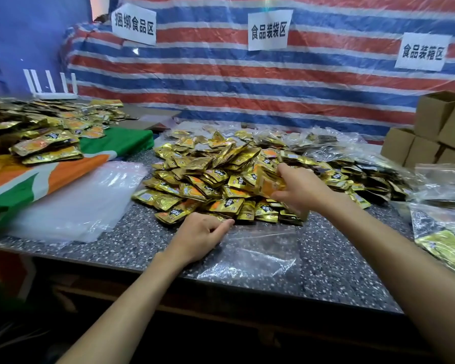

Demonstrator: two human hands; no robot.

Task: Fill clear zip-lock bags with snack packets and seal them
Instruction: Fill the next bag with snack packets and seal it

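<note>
The left hand [199, 237] lay on the bench [334, 258] with its fingers curled. It touched the top left corner of a clear bag [260, 253]. It was hard to tell if the fingers pinched the bag or only rested on it. The right hand [298, 191] reached into the big pile [208, 177] and gripped a few gold packets [267, 186] between thumb and fingers.

The clear bag lay flat just in front of the pile, and its near side was close to the front edge of the bench. There was bare speckled bench on both sides of the bag. To the left sat a stack of empty bags [74, 206]. To the right, well apart, lay filled bags [441, 232], and brown boxes [431, 132] stood behind them.

The clear bag looked empty, shiny and crinkled. The packets were shiny gold with orange patches and black labels, and they were heaped every which way.
</note>
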